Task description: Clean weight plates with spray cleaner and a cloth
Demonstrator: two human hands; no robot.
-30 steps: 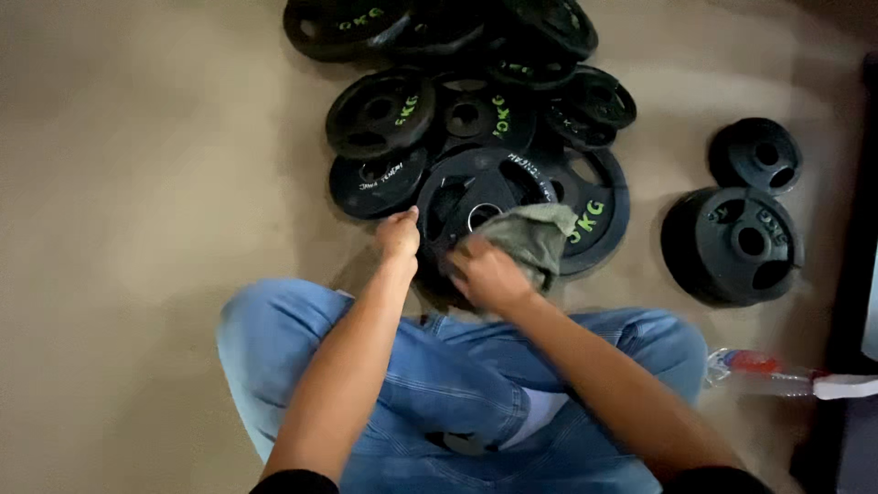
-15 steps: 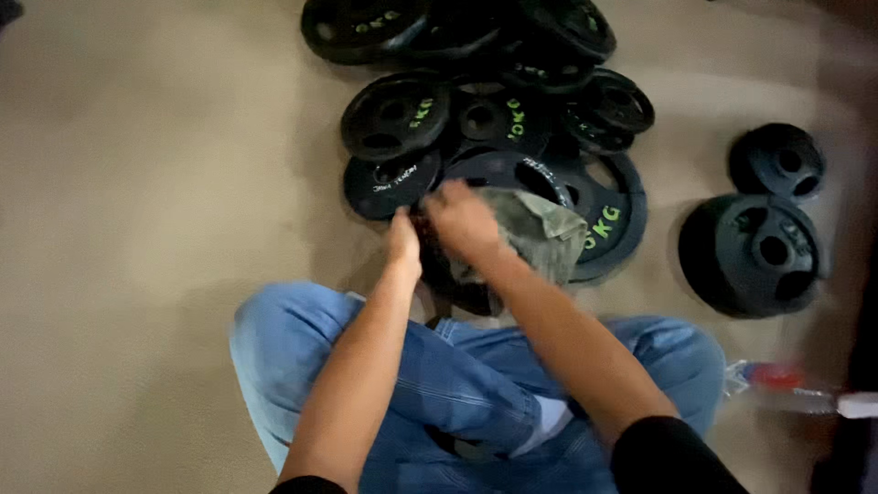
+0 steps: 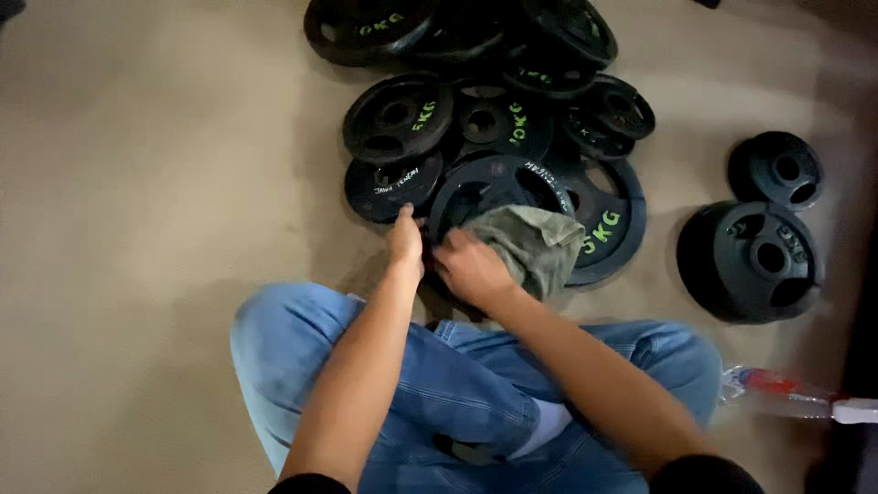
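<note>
I sit cross-legged in blue jeans on a tan floor. A black weight plate (image 3: 498,183) lies flat just past my knees. My left hand (image 3: 404,243) grips its near left rim. My right hand (image 3: 471,268) presses a grey-green cloth (image 3: 533,245) onto the plate's near part. The cloth bunches to the right of my fingers and hides the plate's centre.
Several more black weight plates (image 3: 398,117) with green markings lie piled beyond. A stack of plates (image 3: 750,261) and a smaller one (image 3: 776,169) sit at the right. A clear plastic bottle (image 3: 791,395) lies on the floor by my right knee.
My right hand slid the cloth away over the plate and has come back toward me. My left hand stayed on the plate's rim.
</note>
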